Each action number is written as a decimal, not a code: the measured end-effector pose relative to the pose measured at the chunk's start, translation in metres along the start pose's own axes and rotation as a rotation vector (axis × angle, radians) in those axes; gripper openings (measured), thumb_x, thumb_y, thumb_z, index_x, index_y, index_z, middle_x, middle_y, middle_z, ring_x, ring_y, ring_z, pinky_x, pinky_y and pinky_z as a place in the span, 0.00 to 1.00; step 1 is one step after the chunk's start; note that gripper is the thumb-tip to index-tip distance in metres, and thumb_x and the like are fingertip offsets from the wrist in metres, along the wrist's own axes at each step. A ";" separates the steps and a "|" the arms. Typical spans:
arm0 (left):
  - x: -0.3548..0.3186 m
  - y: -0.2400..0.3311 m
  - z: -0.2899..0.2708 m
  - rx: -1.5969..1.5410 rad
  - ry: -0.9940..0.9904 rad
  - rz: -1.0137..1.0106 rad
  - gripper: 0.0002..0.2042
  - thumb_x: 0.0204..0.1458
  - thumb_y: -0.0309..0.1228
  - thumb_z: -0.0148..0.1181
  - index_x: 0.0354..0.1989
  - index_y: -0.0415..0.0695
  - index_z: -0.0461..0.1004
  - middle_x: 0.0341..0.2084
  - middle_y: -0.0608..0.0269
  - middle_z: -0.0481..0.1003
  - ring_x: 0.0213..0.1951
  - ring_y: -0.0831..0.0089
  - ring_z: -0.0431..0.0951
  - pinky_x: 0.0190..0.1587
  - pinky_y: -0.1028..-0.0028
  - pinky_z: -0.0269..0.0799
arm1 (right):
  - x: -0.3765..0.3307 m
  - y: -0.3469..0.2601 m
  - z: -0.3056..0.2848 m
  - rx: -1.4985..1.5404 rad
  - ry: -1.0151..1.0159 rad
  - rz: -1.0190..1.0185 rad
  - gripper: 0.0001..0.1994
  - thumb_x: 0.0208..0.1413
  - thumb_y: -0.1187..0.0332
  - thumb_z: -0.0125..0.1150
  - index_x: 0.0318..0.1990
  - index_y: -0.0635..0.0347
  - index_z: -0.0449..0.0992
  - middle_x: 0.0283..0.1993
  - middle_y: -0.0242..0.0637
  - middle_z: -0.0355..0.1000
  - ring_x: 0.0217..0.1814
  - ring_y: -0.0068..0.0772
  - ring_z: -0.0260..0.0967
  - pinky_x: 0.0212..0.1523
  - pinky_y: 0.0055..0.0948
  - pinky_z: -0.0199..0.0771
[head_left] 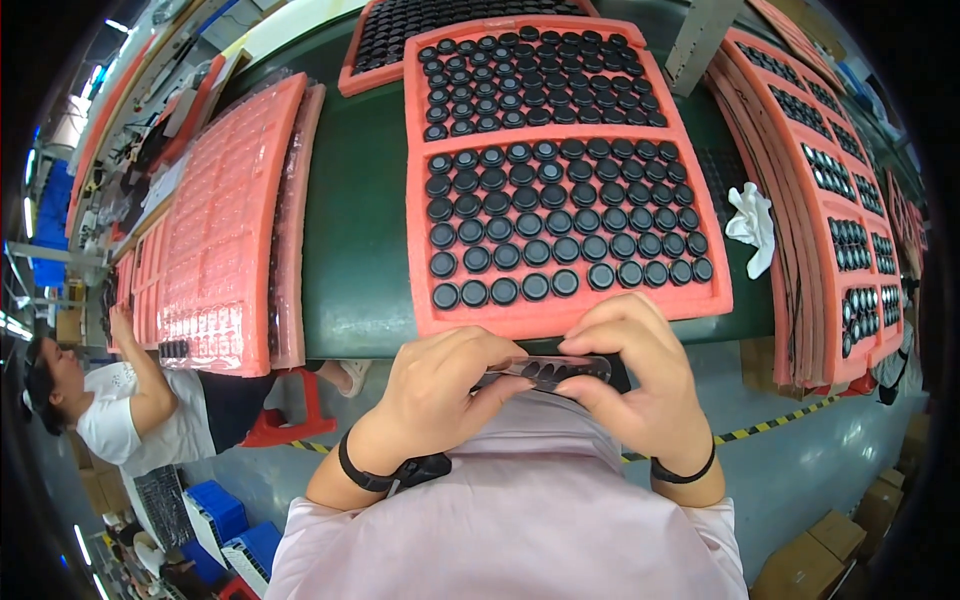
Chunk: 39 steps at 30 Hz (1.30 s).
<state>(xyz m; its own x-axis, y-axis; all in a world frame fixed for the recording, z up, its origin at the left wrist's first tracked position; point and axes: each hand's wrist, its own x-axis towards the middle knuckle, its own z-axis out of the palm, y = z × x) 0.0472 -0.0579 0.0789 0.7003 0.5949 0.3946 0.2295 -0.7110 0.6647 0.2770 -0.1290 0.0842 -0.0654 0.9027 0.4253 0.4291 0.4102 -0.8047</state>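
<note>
My left hand (432, 385) and my right hand (645, 365) are close together in front of my chest, near the table's front edge. Between their thumbs and fingers they pinch the two ends of a thin, shiny sheet (548, 371) with a row of dark round spots. Its kind is not clear, and my fingers cover its ends. Just beyond lies a pink foam tray (417, 215) with rows of round black pieces (536, 287) in two sections. Several pieces at its upper left have greyer tops than the others.
A white cloth or glove (752, 228) lies right of the tray. Stacked pink trays (790, 240) stand farther right. Plastic-covered pink trays (225, 220) lie left on the green table (355, 200). Behind is another filled tray (348, 82). A co-worker (150, 400) sits at far left.
</note>
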 end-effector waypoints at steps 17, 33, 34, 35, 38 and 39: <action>-0.012 -0.009 0.005 0.180 0.033 0.176 0.16 0.36 0.25 0.74 0.36 0.44 0.78 0.26 0.67 0.74 0.26 0.70 0.77 0.23 0.71 0.70 | 0.000 -0.005 0.029 0.057 -0.065 -0.023 0.15 0.42 0.76 0.78 0.33 0.58 0.74 0.34 0.37 0.74 0.35 0.38 0.71 0.40 0.36 0.68; -0.010 -0.036 -0.006 0.127 0.110 0.152 0.15 0.40 0.30 0.77 0.32 0.43 0.76 0.23 0.65 0.76 0.22 0.67 0.77 0.22 0.70 0.70 | 0.019 -0.001 0.039 -0.135 -0.025 -0.171 0.14 0.42 0.74 0.78 0.32 0.57 0.75 0.35 0.35 0.71 0.36 0.40 0.68 0.40 0.37 0.66; -0.009 -0.039 -0.007 0.098 0.088 0.110 0.15 0.41 0.31 0.77 0.33 0.43 0.76 0.24 0.64 0.76 0.23 0.66 0.77 0.22 0.70 0.70 | 0.023 0.000 0.038 -0.153 -0.028 -0.188 0.13 0.43 0.74 0.78 0.32 0.57 0.75 0.35 0.35 0.71 0.37 0.41 0.68 0.40 0.37 0.65; -0.007 -0.043 -0.008 0.068 0.067 0.070 0.15 0.43 0.32 0.77 0.34 0.43 0.76 0.24 0.64 0.77 0.23 0.65 0.78 0.23 0.69 0.71 | 0.027 0.001 0.034 -0.160 -0.031 -0.188 0.13 0.43 0.74 0.78 0.32 0.57 0.75 0.35 0.35 0.71 0.37 0.41 0.68 0.40 0.37 0.65; 0.010 -0.055 -0.012 0.017 0.017 0.026 0.15 0.44 0.33 0.77 0.35 0.43 0.76 0.26 0.62 0.77 0.25 0.63 0.78 0.25 0.68 0.72 | 0.045 0.011 0.017 -0.094 -0.117 -0.078 0.14 0.44 0.74 0.78 0.33 0.57 0.74 0.36 0.34 0.69 0.38 0.37 0.68 0.42 0.35 0.68; 0.018 -0.060 -0.014 0.002 -0.016 0.018 0.15 0.45 0.33 0.77 0.36 0.42 0.76 0.27 0.62 0.78 0.26 0.63 0.78 0.26 0.68 0.73 | 0.054 0.017 0.012 -0.098 -0.122 -0.077 0.14 0.44 0.74 0.78 0.33 0.57 0.74 0.36 0.34 0.69 0.38 0.37 0.68 0.42 0.35 0.68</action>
<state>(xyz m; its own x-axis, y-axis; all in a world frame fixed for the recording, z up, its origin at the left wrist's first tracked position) 0.0371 0.0005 0.0553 0.7150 0.5761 0.3960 0.2183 -0.7221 0.6564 0.2703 -0.0715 0.0888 -0.2080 0.8804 0.4263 0.5036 0.4700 -0.7249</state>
